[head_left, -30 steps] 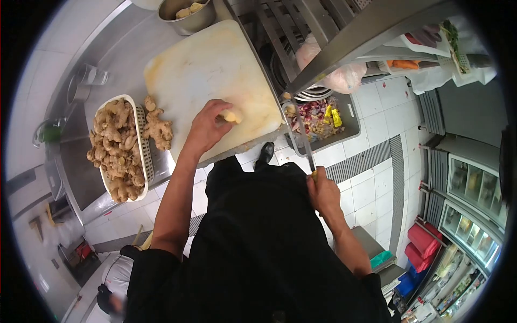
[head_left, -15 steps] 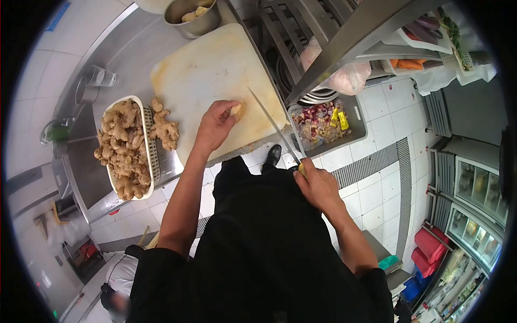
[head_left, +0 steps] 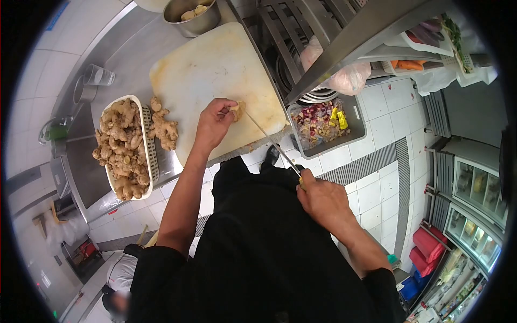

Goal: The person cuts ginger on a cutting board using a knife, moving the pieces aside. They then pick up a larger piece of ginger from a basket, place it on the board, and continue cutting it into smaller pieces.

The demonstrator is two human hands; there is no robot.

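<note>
While the left hand (head_left: 213,125) is pinching a small ginger piece (head_left: 239,111) between thumb and fingers, the right hand (head_left: 326,200) is closing around the handle of a knife (head_left: 273,143). The ginger piece is lying over the near right part of the pale cutting board (head_left: 196,70), well in from its left edge and nearer the near edge than the far one. Relative to the hands, the piece is projecting from the right side of the left hand, which is touching it and is therefore the nearer; from the right hand it is lying forward and to the left, well apart. The blade is spanning this gap obliquely, crossing the board's near edge close to the near right corner and pointing its tip at the right side of the piece; whether steel and ginger are touching cannot be told. The piece's long axis cannot be judged securely, since the fingers are covering part of it. Left of the board, loose ginger (head_left: 165,132) is resting between it and a heaped basket (head_left: 147,145) on the metal tabletop (head_left: 132,59); a bowl (head_left: 200,26) is standing beyond the far right corner, and a grey bin (head_left: 336,147) is sitting outside the right edge, lower down.
</note>
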